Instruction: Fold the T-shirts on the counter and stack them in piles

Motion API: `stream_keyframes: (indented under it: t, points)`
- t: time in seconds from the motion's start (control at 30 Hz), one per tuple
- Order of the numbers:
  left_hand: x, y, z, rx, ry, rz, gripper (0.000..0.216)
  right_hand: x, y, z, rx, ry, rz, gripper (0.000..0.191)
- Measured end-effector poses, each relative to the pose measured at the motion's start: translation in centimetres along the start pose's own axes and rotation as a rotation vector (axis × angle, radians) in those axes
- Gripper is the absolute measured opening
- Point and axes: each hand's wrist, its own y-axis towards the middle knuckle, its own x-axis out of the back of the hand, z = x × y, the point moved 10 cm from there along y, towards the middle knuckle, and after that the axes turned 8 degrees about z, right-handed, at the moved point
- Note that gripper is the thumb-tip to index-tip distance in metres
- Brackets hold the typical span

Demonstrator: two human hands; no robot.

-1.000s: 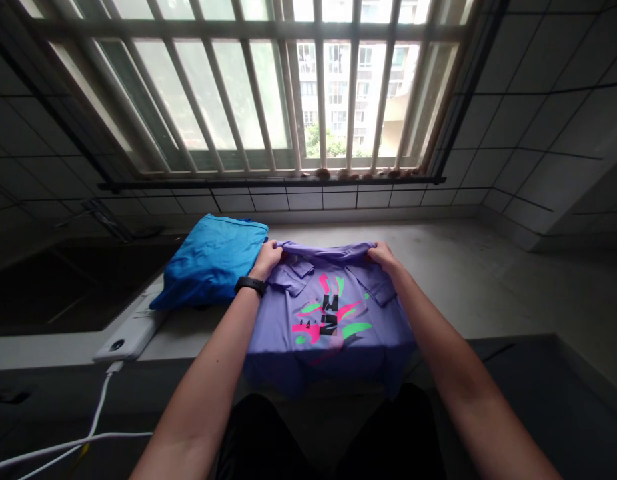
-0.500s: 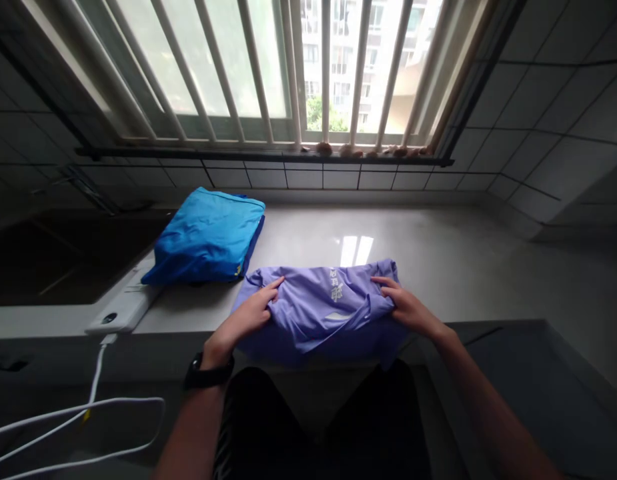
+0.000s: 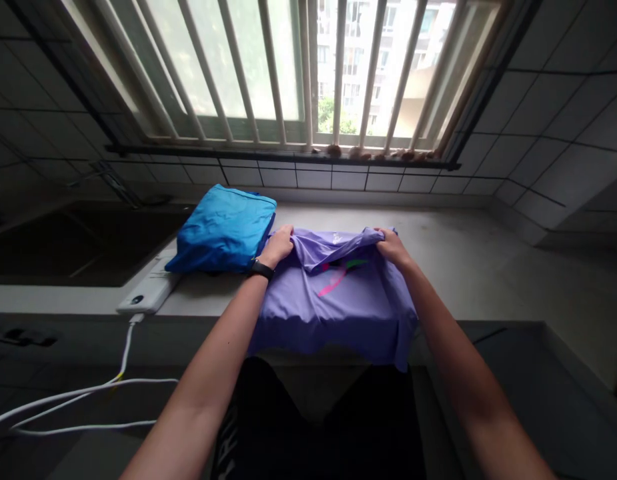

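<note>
A purple shirt (image 3: 333, 320) with white lettering and a pink and green print lies across the counter's front part, its lower edge hanging over the front. My left hand (image 3: 279, 245) is closed on the cloth at the far left, close to the folded blue garment. On the far right, my right hand (image 3: 392, 247) pinches the same shirt. Between the hands the gripped fabric is bunched and slightly raised, sagging in folds over the print. My fingertips are partly hidden by the cloth.
A folded blue garment (image 3: 223, 230) lies left of the shirt, beside a white power strip (image 3: 148, 290) with a white cable (image 3: 127, 347). The dark sink (image 3: 63, 243) is at far left. Behind the counter (image 3: 463, 267) stands a barred window (image 3: 288, 73) with small objects along its sill.
Both hands have moved away from me toward the window, carrying the shirt's edge along. The fingers, earlier pointing over the cloth, now grip it. The pink and green print has come into view.
</note>
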Motion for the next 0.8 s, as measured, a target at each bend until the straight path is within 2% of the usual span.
stream_keyframes:
  t: [0.1, 0.2, 0.3, 0.37, 0.47, 0.53, 0.6, 0.67, 0.73, 0.8]
  points:
    - [1.0, -2.1, 0.3, -0.064, 0.073, -0.048, 0.061, -0.6, -2.9, 0.2, 0.075, 0.116, 0.036, 0.026]
    - [-0.3, -4.4, -0.3, -0.201, 0.119, 0.017, 0.072, -2.2, -5.8, -1.3, 0.05, 0.138, 0.094, 0.022]
    - [-2.4, -5.7, -1.9, -0.356, 0.044, 0.122, 0.056, -3.1, -6.9, -2.3, 0.004, 0.146, 0.093, 0.023]
    - [-2.7, -6.0, -2.7, -0.382, -0.052, 0.139, 0.044, -3.0, -6.9, -2.1, -0.016, 0.143, 0.074, 0.024]
    - [0.3, -7.1, -2.9, -0.318, -0.213, -0.046, 0.045, -1.1, -7.7, -0.4, 0.018, 0.12, -0.013, 0.026]
    - [2.7, -9.5, -2.8, -0.304, -0.291, -0.181, 0.046, 0.4, -9.6, 1.5, 0.138, 0.113, -0.054, 0.023]
    - [3.5, -12.6, -2.6, -0.303, -0.301, -0.202, 0.048, 0.8, -12.6, 3.0, 0.286, 0.111, -0.013, 0.018]
    - [1.9, -15.7, -1.8, -0.274, -0.23, -0.119, 0.06, -0.1, -15.8, 2.8, 0.346, 0.084, 0.083, 0.016]
    - [-1.5, -18.1, -0.8, -0.253, -0.093, 0.017, 0.075, -1.8, -18.2, 0.9, 0.313, 0.017, 0.16, 0.022]
    - [-4.8, -19.3, 0.6, -0.193, 0.071, 0.092, 0.081, -3.5, -19.2, -1.4, 0.256, -0.071, 0.194, 0.03]
